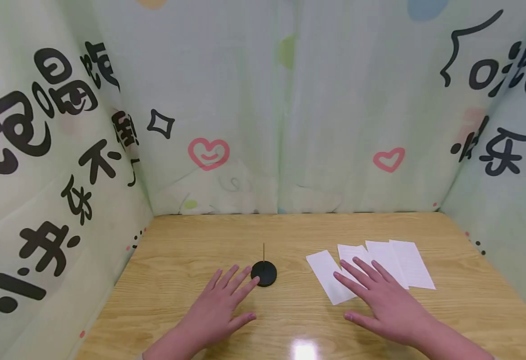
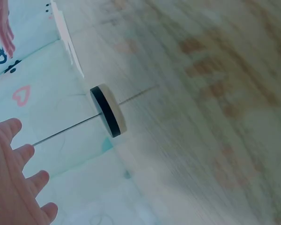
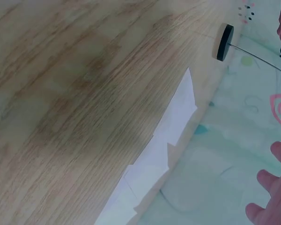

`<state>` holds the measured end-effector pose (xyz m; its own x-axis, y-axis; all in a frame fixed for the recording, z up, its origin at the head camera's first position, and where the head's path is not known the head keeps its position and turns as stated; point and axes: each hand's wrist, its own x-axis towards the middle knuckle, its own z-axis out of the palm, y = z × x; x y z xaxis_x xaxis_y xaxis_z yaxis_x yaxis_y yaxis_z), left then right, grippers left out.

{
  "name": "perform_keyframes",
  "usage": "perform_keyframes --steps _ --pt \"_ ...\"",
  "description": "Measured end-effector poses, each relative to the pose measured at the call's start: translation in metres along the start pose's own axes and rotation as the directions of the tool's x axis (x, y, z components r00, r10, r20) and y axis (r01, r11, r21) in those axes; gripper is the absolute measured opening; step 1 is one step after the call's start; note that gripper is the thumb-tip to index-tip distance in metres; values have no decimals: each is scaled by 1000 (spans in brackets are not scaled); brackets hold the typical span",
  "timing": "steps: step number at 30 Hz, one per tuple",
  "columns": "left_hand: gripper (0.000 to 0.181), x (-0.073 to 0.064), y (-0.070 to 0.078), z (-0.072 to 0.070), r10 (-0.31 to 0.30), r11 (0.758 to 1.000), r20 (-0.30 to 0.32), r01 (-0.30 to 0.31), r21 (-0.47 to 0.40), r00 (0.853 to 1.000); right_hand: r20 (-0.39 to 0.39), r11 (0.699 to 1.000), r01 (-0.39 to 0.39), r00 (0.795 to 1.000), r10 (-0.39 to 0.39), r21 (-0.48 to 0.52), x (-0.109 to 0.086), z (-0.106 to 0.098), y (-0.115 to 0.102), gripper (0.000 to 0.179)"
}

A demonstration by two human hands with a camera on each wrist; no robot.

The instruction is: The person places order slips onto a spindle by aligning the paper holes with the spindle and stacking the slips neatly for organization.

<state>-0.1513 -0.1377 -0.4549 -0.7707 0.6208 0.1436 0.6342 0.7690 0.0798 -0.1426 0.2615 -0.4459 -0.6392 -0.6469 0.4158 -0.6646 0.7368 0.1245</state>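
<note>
My left hand (image 1: 218, 309) hovers palm down with its fingers spread and holds nothing. Just beyond its fingertips stands a round black base (image 1: 266, 274) with a thin upright spike (image 1: 264, 252). The left wrist view shows the same black disc (image 2: 105, 111) on the table, its spike passing behind my fingers. My right hand (image 1: 386, 307), also spread and holding nothing, is in front of several white paper slips (image 1: 328, 280) and covers part of them. In the right wrist view the slips (image 3: 175, 115) lie flat and overlap like a fan.
A wood-grain table (image 1: 177, 260) carries everything. Printed fabric curtains (image 1: 254, 100) with black characters and pink hearts hang behind it and along both sides. Light glares off the table's front (image 1: 304, 350).
</note>
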Motion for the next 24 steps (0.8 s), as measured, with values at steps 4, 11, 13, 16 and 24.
perform_keyframes --steps 4,11,13,16,24 --pt "67 0 0 0 -6 1000 -1 6 -7 1000 -6 1000 -7 1000 7 0 0 -1 -1 80" --pt "67 -1 -1 -1 -17 1000 0 17 9 1000 -4 1000 2 1000 -2 8 2 1 1 80" --pt "67 -1 -1 -1 -20 1000 1 20 3 1000 3 1000 -7 1000 7 13 3 1 1 80" --pt "68 -1 -2 -1 -21 1000 -5 21 -4 1000 12 999 -23 1000 23 31 4 2 2 79" --pt "68 1 -4 2 -36 999 20 36 -29 999 26 998 -24 999 22 61 6 7 6 74"
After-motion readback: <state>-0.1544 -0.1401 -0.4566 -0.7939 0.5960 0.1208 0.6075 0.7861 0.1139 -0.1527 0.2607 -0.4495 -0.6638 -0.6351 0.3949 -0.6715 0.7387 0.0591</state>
